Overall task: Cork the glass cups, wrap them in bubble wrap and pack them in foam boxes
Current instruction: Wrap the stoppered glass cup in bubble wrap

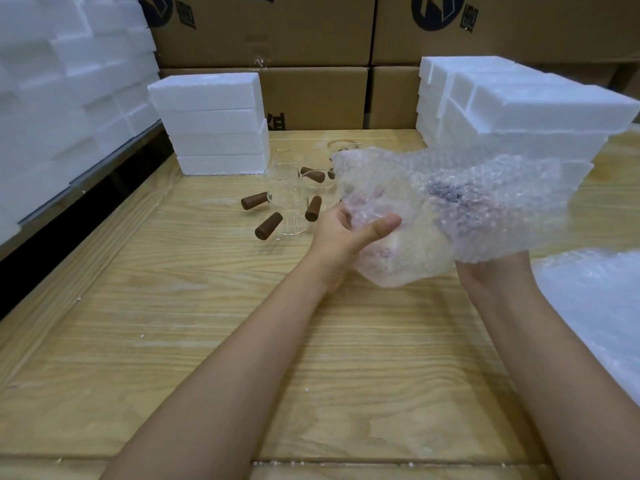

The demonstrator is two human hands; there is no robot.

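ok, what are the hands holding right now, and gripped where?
Both hold one bubble wrap sheet. Left hand pinches its near left edge, thumb on top; right hand supports it from underneath. A dark shape shows through; what it is cannot be told.

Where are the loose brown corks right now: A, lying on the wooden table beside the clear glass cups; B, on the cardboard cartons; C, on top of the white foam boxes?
A: the loose brown corks lie on the wooden table beside the clear glass cups.

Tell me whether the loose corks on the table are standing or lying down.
Lying down: each visible cork rests on its side on the table.
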